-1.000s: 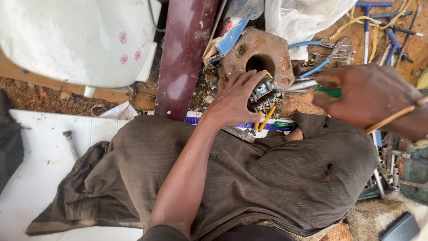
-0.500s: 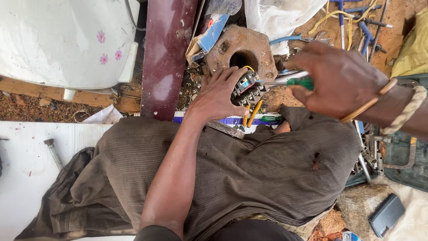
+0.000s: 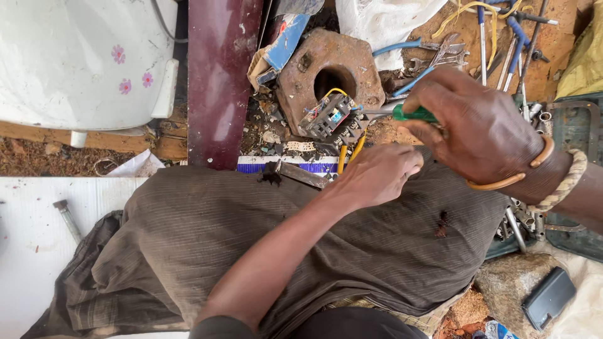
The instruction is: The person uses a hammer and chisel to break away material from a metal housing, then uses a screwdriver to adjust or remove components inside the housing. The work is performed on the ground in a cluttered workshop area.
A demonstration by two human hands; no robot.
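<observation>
I am sitting on the ground in an open-air repair spot, a roadside sort of workshop. Red dirt lies bare around me, littered with scraps. Wrenches and blue-handled tools are strewn on the earth beside a rusty metal block, a white appliance casing and loose bolts.

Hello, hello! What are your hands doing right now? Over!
Right hand grips green-handled screwdriver, tip at the small black electrical block with yellow wires. Left hand closed just below it, near the wires. Rusty metal block with round hole sits behind.
</observation>
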